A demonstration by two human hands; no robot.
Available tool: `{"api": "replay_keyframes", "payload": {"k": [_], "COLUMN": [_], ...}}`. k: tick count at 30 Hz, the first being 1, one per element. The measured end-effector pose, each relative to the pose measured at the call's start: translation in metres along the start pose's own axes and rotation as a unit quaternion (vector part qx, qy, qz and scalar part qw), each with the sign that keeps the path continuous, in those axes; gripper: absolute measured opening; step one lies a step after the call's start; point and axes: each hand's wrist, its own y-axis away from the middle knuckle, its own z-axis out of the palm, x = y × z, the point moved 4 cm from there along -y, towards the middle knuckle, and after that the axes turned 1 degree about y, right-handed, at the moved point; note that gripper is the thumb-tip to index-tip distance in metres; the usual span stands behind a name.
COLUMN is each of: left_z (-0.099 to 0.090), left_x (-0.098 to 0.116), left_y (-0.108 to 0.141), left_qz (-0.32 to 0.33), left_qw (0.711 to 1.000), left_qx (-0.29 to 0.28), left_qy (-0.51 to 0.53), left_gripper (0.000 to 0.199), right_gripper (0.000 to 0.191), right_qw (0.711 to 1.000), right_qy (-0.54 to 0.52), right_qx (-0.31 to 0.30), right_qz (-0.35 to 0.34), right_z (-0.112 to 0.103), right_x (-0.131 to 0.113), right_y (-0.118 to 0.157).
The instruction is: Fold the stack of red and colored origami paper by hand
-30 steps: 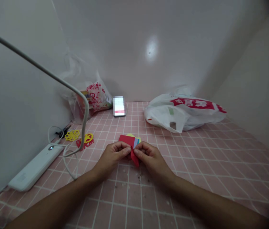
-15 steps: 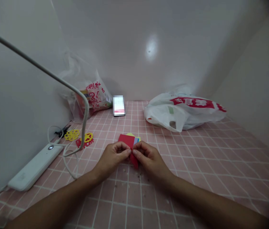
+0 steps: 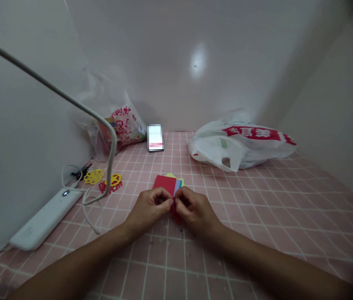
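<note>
Between the fingertips of my left hand (image 3: pixel 151 208) and my right hand (image 3: pixel 195 210) is a small piece of red paper (image 3: pixel 175 214). Both hands are closed in a pinch, thumbs and forefingers almost touching, and they cover most of the piece. Its lower end hangs below the fingers. Just beyond the hands lies a loose stack of coloured sheets (image 3: pixel 165 183), red on top, with lilac, blue and yellow edges showing at the right and back. Small scraps dot the tiled surface under the hands.
At left are a white power strip (image 3: pixel 46 218), a looped pale cable (image 3: pixel 112 162) and yellow and red cut-outs (image 3: pixel 110 185). A lit phone (image 3: pixel 155 138) stands at the back, between a clear bag (image 3: pixel 129 127) and a white plastic bag (image 3: pixel 241 143). Walls enclose the pink tiled surface (image 3: pixel 170 266).
My fingers have curled in more closely around the red paper, and less of its lower end shows. Both hands have dropped slightly toward me.
</note>
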Motion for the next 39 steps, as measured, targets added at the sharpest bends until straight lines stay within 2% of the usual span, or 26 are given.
{"api": "replay_keyframes", "payload": {"k": [3, 7, 11, 18, 25, 29, 33, 39], "left_z": [-0.001, -0.001, -0.001, -0.001, -0.005, -0.003, 0.0, -0.001], "left_x": [-0.001, -0.004, -0.007, -0.003, -0.007, -0.007, -0.009, -0.016], "left_y": [-0.001, -0.003, -0.005, -0.003, -0.003, -0.002, -0.003, -0.007], "left_qz": [-0.001, -0.023, -0.04, 0.004, 0.008, 0.011, -0.013, -0.048], "left_qw": [1.0, 0.998, 0.994, 0.999, 0.999, 0.997, 0.991, 0.983], "left_qx": [0.003, -0.011, -0.016, -0.021, 0.01, -0.007, -0.037, -0.043], "left_qy": [0.009, 0.06, 0.098, 0.035, 0.029, 0.072, 0.13, 0.174], "left_gripper": [0.014, 0.016, 0.018, 0.018, 0.021, 0.022, 0.025, 0.022], "right_gripper": [0.013, 0.013, 0.015, 0.017, 0.019, 0.02, 0.018, 0.018], "right_qw": [1.0, 0.994, 0.989, 0.994, 0.97, 0.975, 0.981, 0.984], "right_qy": [-0.018, -0.097, -0.128, -0.095, -0.211, -0.194, -0.171, -0.151], "right_qx": [-0.001, -0.032, -0.052, -0.054, -0.079, -0.072, -0.06, -0.062], "right_qz": [0.019, 0.049, 0.047, 0.019, 0.09, 0.083, 0.075, 0.069], "right_z": [0.0, 0.001, 0.003, 0.003, 0.007, 0.005, 0.001, 0.0], "right_x": [0.001, 0.004, 0.007, 0.004, 0.004, 0.002, 0.003, 0.004], "right_y": [-0.001, -0.003, -0.004, -0.003, -0.003, -0.005, -0.005, -0.004]}}
